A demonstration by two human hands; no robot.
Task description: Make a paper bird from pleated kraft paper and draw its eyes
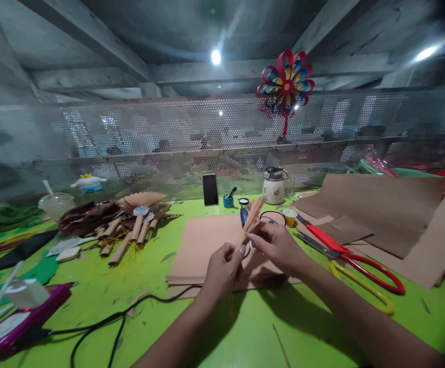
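Upright over a stack of brown kraft paper (207, 240) is a pleated paper fan (253, 215), folded into a narrow bundle. Its lower part is pinched by my left hand (224, 263), thumb pressed against the folds. My right hand (278, 245) is closed at the fan's side, thumb and fingers together. Something small and white shows at those fingertips, too small to name. A thin yellow string (231, 306) hangs below my left hand. Behind the fan are a blue bottle (244, 217) and a small yellow tub (289, 218).
Red-handled scissors (354, 258) and a yellow-handled pair (360, 289) lie at right beside brown paper sheets (375, 204). Finished paper fans (140, 204) are piled left. A black cable (145, 301) runs from a purple power strip (26, 322). A phone (210, 189) and flask (274, 186) stand behind.
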